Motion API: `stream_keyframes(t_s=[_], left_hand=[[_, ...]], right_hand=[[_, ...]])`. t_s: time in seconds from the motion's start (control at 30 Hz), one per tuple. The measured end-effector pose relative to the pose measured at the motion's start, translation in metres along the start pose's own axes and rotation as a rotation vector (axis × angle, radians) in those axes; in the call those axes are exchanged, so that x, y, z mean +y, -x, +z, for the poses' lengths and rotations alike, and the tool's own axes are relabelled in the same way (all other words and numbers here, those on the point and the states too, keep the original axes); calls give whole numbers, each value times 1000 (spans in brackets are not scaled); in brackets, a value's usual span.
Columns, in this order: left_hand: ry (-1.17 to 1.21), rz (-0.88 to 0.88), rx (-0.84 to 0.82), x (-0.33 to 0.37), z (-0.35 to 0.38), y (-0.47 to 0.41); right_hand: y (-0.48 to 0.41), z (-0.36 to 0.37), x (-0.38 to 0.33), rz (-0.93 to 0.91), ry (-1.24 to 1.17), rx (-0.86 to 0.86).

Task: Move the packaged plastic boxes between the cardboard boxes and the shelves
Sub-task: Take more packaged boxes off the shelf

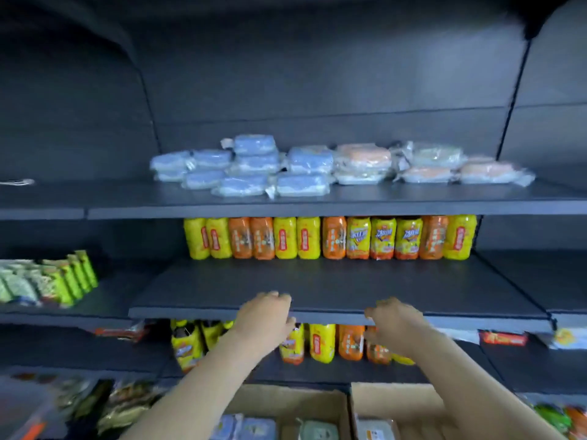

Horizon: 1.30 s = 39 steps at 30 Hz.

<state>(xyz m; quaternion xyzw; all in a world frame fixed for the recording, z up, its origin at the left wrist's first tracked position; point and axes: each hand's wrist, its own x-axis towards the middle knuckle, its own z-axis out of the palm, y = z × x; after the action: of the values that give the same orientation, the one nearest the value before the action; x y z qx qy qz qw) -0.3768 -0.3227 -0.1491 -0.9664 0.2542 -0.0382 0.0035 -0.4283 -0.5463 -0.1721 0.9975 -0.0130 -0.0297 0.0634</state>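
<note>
Packaged plastic boxes (246, 427) lie in cardboard boxes (301, 404); both hands (266, 312) (394, 325) are empty, loosely curled.

The upper shelf (317, 201), one level above the middle shelf (333, 287), carries the packaged plastic boxes, each one flat, with rounded corners and wrapped in clear film. The blue packs (241, 166) lie above the left half of the middle shelf, piled loosely in two or three layers. The orange packs (363, 154) lie above its right half, touching the blue ones. Well below the middle shelf stand two open cardboard boxes side by side. The left cardboard box (286, 404) holds a blue pack (247, 428) and a pale green pack (319, 430). The right cardboard box (397, 398) holds a beige pack (378, 430).
</note>
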Motion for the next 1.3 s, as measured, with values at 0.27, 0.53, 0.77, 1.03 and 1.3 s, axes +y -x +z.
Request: stream_keyframes(t_s=[0.27, 0.53, 0.77, 1.03, 1.3], left_hand=[[-42, 210, 105, -107, -110, 72], [-98, 193, 224, -157, -176, 55], [-57, 142, 254, -201, -189, -12], [-94, 111, 239, -247, -177, -119], [-68, 48, 229, -299, -154, -204]], right_hand=[[21, -113, -111, -87, 168, 138], [-12, -208, -159, -77, 97, 307], [-89, -228, -164, -61, 43, 316], [-223, -241, -143, 27, -95, 326], [-323, -228, -143, 202, -316, 279]])
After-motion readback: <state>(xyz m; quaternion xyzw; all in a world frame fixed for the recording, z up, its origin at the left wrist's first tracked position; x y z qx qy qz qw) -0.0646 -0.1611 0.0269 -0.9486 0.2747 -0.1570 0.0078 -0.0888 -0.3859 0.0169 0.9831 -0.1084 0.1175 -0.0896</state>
